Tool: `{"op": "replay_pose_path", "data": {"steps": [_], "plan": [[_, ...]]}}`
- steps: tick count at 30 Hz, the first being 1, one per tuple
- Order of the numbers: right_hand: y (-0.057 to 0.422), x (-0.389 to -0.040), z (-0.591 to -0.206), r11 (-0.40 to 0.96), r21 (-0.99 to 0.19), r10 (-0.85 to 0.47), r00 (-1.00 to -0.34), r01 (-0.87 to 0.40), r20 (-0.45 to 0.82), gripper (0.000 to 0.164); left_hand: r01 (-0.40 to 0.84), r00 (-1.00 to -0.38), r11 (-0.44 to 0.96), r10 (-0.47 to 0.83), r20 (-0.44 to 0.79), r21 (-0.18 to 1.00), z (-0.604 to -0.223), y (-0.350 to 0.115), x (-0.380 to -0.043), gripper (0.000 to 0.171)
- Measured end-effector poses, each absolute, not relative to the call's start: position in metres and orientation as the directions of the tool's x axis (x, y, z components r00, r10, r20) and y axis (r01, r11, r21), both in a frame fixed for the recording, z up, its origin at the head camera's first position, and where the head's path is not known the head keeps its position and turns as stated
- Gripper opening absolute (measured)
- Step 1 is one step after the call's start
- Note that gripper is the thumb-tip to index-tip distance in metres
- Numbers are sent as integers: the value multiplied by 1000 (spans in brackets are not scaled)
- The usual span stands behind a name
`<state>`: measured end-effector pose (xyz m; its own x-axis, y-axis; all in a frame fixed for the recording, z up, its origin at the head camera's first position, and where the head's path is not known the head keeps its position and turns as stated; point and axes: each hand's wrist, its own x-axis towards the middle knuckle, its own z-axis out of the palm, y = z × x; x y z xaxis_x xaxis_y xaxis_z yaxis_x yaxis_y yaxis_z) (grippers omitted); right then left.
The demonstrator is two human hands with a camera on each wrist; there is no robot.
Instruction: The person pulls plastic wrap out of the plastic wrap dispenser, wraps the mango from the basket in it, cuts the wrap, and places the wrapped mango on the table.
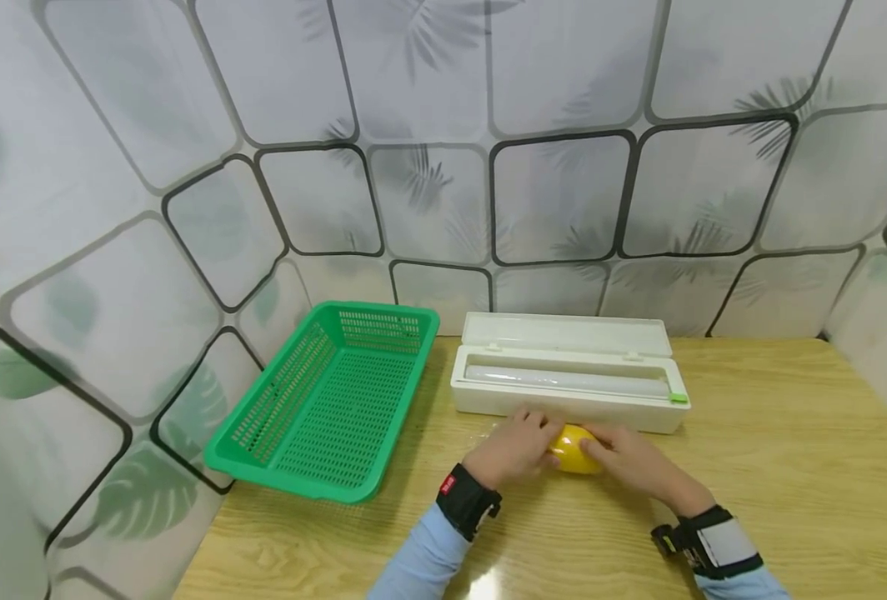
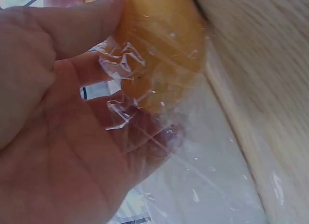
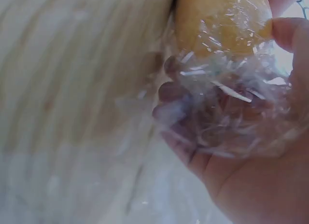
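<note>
A smooth yellow fruit [image 1: 574, 449], its exact kind unclear, is held just above the table in front of the white box. Clear plastic wrap [image 3: 231, 84] covers it and bunches loosely at its end in the right wrist view. My left hand [image 1: 514, 448] grips the fruit's left end, thumb on top and fingers around the far side. At the other end my right hand [image 1: 634, 463] holds the fruit, its thumb pressing the wrapped skin and its fingers curled under the gathered film. Loose film [image 2: 193, 151] also trails from the fruit near my left fingers.
Behind my hands stands a white wrap dispenser [image 1: 563, 405], lid raised, with a film roll [image 1: 563, 381] inside and a green slider [image 1: 679, 398] at its right end. An empty green basket [image 1: 409, 400] stands to the left on the wooden table [image 1: 781, 467]. A patterned wall rises behind.
</note>
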<state>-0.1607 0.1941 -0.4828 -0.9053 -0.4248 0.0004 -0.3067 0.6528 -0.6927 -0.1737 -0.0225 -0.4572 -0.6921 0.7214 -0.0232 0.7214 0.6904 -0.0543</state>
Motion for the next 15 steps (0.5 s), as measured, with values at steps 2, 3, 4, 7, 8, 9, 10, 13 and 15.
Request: {"op": "replay_pose_path", "data": {"steps": [2, 3, 4, 7, 8, 9, 10, 13, 15], "plan": [[192, -158, -479, 684, -659, -410, -912, -313, 7, 43, 716, -699, 697, 714, -51, -44, -456, -22, -174, 51], [190, -156, -477, 702, -631, -406, -914, -331, 27, 42, 714, -700, 699, 712, -61, -33, -456, -22, -174, 51], [189, -154, -475, 720, -593, -403, -913, -359, 64, 41, 713, -700, 701, 710, -69, -16, -456, -22, -175, 51], [183, -147, -470, 773, -443, -400, -891, -455, 217, 36, 698, -708, 712, 702, -80, 73, -457, -23, -178, 53], [180, -145, -469, 785, -379, -413, -870, -490, 269, 36, 693, -710, 714, 700, -76, 104, -457, -24, -180, 53], [177, -143, -468, 792, -325, -427, -850, -516, 308, 40, 687, -712, 714, 699, -69, 135, -458, -25, -182, 54], [175, -142, -469, 796, -275, -444, -828, -540, 341, 46, 679, -716, 714, 696, -61, 171, -458, -26, -183, 54], [168, -140, -473, 803, -192, -471, -798, -564, 375, 65, 657, -728, 706, 685, -20, 265, -462, -28, -187, 53], [163, -140, -477, 815, -192, -455, -809, -547, 373, 72, 650, -735, 704, 678, 1, 285, -464, -28, -188, 50]]}}
